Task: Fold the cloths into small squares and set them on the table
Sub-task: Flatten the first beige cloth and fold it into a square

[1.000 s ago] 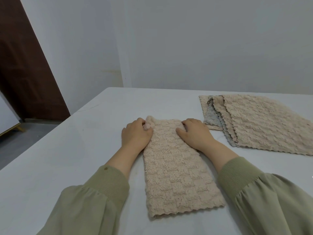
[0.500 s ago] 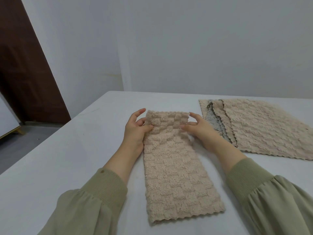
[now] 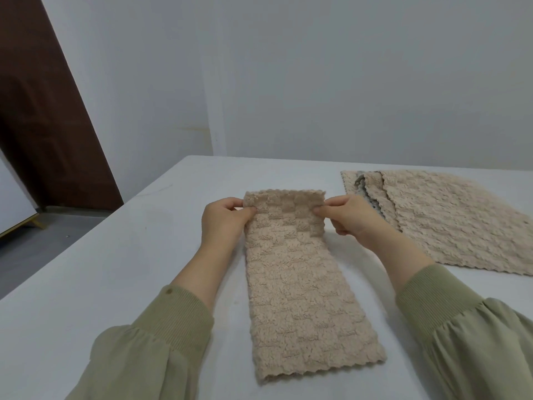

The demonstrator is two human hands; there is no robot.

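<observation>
Pinching the far end of the beige cloth (image 3: 297, 298), both hands hold its scalloped edge just clear of the table (image 3: 101, 284) at the centre of the frame. The left hand (image 3: 222, 219) grips the left corner between thumb and curled fingers. The right hand (image 3: 350, 219) mirrors it at the right corner, thumb tip pressed against the near face of the fabric. The rest of the cloth lies flat as a long narrow strip running down to the lower centre, its near end resting on the table.

Taking both corners at once looks deliberate. It keeps the raised edge straight and level, so it can be carried toward the near end and laid square on it, halving the strip. The strip appears to be doubled lengthwise already (how many layers it has I cannot tell), so this would be a late fold for this piece.

To the right of the frame a pile of cloths (image 3: 450, 223) lies spread flat and unfolded. It is mostly beige, with a grey cloth (image 3: 360, 186) peeking out at its upper-left edge. The pile is near the right wrist but apart from the strip. Nothing lies on the strip between the hands and its near end. The green sleeves (image 3: 178, 321) flank it closely, though, and a cuff could brush the sides as the arms draw back. A brown door (image 3: 43, 125) fills the upper left and a pale wall (image 3: 317, 82) stands behind the table. No finished square shows in view.
</observation>
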